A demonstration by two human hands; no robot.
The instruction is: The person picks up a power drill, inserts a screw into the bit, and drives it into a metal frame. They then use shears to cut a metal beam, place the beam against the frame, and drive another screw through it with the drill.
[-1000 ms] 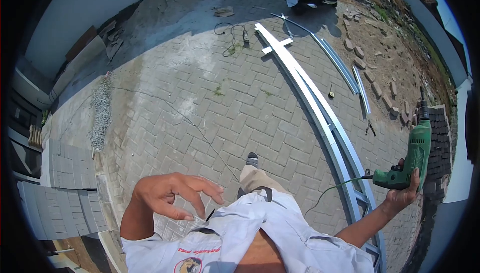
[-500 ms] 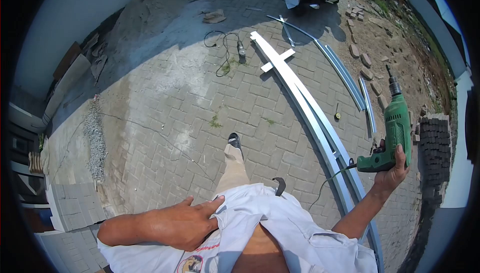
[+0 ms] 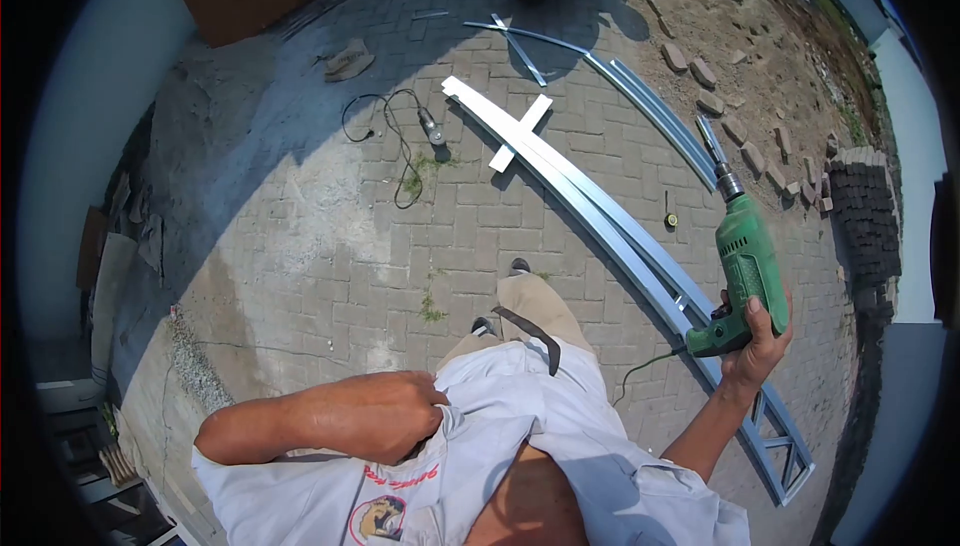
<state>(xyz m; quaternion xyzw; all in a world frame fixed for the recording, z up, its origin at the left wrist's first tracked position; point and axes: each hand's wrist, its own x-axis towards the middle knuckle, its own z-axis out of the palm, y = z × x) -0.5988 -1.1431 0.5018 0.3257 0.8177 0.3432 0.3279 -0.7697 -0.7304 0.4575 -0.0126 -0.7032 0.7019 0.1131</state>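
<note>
Standing on a sunlit brick-paved yard [image 3: 330, 236], seen from above. Right hand [image 3: 752, 344] raised out to the side, fingers [image 3: 770, 318] wrapped tight around the grip of a green electric drill [image 3: 745, 266], bit aimed up and away, clear of any metal; cord [image 3: 640, 366] trailing down from the handle toward the body. Left hand [image 3: 385, 416] drawn in against the chest, fingers curled into the front of the white shirt [image 3: 510, 416], bunching the cloth, holding no tool.

Just beside the drill hand, on the pavers: a long steel truss frame [image 3: 610, 231] running from the far shade to the near right edge, web bracing visible at its near end, a short crosspiece [image 3: 520, 133] lying across its far part. More loose steel channels [image 3: 660, 116] lying beyond it, unjoined. A small tape measure [image 3: 671, 219] next to the frame. A second power tool with coiled cable [image 3: 432, 129] resting apart on the bricks. Stacked pavers [image 3: 865, 206] at right.

Judged from the lie of things: frame partly assembled, drill carried but not set to work, loose lengths awaiting fixing.
</note>
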